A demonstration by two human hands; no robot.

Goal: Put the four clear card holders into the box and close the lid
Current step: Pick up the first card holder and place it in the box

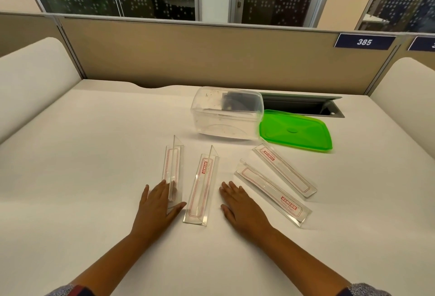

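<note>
1. Your left hand (157,206) lies flat and spread on the table (82,154), fingers touching the near end of the leftmost card holder (173,170); it grips nothing. Your right hand (237,203) rests flat and open too, just beside the second holder (202,189), touching none.
2. All four holders are on the table; the third holder (273,193) and fourth holder (284,169) lie to the right.
3. Farther off, the clear box (227,114) stands open, its green lid (296,132) beside it. Judging by this, nothing is packed yet.
</note>
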